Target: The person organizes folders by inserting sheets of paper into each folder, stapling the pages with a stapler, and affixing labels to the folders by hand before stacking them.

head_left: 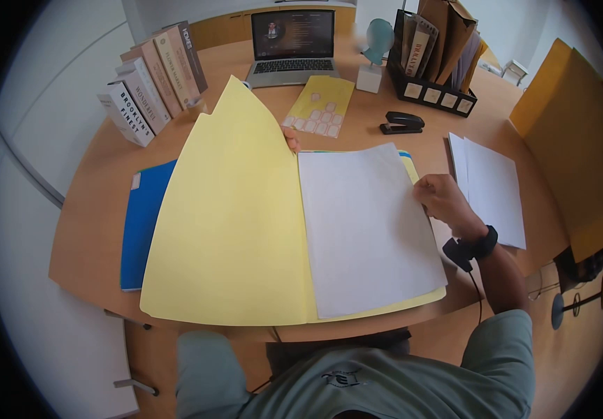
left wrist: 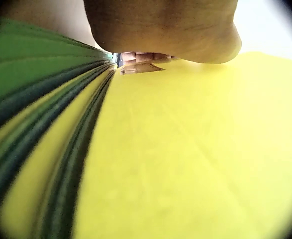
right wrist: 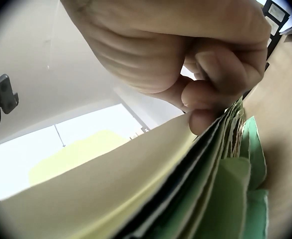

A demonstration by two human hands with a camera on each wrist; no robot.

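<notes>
A yellow folder lies spread at the table's near side, its left cover raised. Most of my left hand is hidden behind that cover; its fingers show at the top edge near the fold. In the left wrist view the left hand reaches over the yellow cover, beside fanned green and yellow layers. My right hand pinches the right edge of a white paper sheet on the folder's right side. Close up, curled right fingers meet at the sheet's edge, above green layers.
A blue folder lies partly under the yellow one. Loose white sheets are at the right, and a black stapler is behind them. Farther back stand books, a laptop, a yellow sheet with labels and a black file box.
</notes>
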